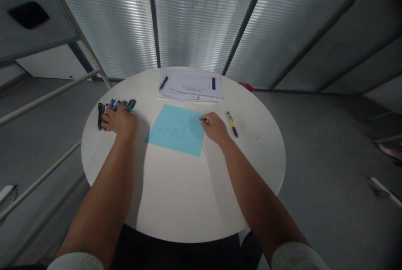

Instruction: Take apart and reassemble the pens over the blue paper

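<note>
At the table's left side, my left hand [121,121] curls over a cluster of markers and pens. A green marker [131,105] and a black one [100,115] stick out around it; my palm hides the others. A light-blue sheet of paper [176,131] with faint marks lies in the middle of the table. By its right edge, my right hand [214,126] is closed in a pinch. Something small and dark shows at its fingertips, too small to name. Just right of that hand lies a yellow and black pen [232,125].
A stack of white printed sheets [191,85] lies at the far edge of the round white table [182,194], with a black pen [163,83] on it. A pale metal rail [50,98] stands at the left. Behind the table is a ribbed translucent wall [201,18].
</note>
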`<state>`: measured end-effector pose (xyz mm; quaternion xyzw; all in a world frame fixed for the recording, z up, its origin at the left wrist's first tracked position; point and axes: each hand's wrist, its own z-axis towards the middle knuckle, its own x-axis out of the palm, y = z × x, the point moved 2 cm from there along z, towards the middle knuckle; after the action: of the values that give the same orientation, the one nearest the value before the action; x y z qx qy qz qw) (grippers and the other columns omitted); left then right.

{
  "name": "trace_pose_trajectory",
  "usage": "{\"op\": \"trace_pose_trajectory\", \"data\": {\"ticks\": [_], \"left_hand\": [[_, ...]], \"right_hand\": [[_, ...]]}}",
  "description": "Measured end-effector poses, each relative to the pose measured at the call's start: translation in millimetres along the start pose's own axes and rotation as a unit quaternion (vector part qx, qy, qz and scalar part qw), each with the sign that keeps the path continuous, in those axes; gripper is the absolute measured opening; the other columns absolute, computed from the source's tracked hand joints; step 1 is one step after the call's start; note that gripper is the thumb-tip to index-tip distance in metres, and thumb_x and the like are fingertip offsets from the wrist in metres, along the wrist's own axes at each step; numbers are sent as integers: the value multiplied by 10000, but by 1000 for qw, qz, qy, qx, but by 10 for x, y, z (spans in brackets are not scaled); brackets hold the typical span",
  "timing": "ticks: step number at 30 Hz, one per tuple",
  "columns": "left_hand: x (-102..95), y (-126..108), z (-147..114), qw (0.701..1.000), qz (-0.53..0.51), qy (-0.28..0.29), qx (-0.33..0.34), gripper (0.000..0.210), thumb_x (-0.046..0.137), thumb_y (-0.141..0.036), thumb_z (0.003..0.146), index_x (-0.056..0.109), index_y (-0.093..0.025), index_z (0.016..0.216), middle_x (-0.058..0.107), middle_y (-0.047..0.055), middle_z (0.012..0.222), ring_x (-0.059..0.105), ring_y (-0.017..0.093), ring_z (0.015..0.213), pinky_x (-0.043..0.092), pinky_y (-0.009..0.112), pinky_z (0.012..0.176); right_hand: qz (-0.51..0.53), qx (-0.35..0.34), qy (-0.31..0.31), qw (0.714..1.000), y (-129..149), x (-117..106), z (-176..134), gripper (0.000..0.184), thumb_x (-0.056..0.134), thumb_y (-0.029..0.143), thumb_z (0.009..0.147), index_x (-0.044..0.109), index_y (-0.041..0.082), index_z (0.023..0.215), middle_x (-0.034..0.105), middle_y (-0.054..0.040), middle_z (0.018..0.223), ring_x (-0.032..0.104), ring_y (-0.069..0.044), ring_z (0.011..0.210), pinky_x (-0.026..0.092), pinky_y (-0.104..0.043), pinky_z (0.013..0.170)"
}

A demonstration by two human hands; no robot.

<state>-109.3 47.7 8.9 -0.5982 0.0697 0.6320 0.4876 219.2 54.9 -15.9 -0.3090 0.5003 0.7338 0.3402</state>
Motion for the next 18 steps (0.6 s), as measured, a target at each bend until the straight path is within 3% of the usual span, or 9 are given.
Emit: {"op": "trace_pose_trajectory", "data": {"ticks": [5,9,15,18], "left_hand": [[52,89,70,997,-75,4,35,325,483,-291,857,661,-99,1049,517,178,1231,323,433,1246,170,660,918],[15,74,69,994,-106,20,26,328,493,-335,853,654,-96,1011,517,169,1223,262,434,1275,111,651,932],[-65,2,21,984,-158,69,36,346,458,-406,866,643,-118,915,552,154,1160,137,448,1322,114,650,925],[-30,41,54,989,-139,39,28,360,472,-425,875,637,-106,892,552,151,1165,190,435,1300,122,643,932]], "right_hand": [[2,1,3,1000,6,-7,3,250,517,165,830,724,236,950,622,-55,995,603,-178,844,480,-345,827],[1,-5,1,1000,5,-3,5,250,516,157,826,723,239,941,620,-53,991,602,-183,879,481,-345,840],[6,-3,0,1000,-11,15,4,248,513,155,830,719,233,942,620,-51,987,603,-173,857,476,-339,840],[3,-4,-1,1000,-21,18,3,252,509,160,830,721,233,944,618,-49,982,600,-177,868,473,-340,838]]}}
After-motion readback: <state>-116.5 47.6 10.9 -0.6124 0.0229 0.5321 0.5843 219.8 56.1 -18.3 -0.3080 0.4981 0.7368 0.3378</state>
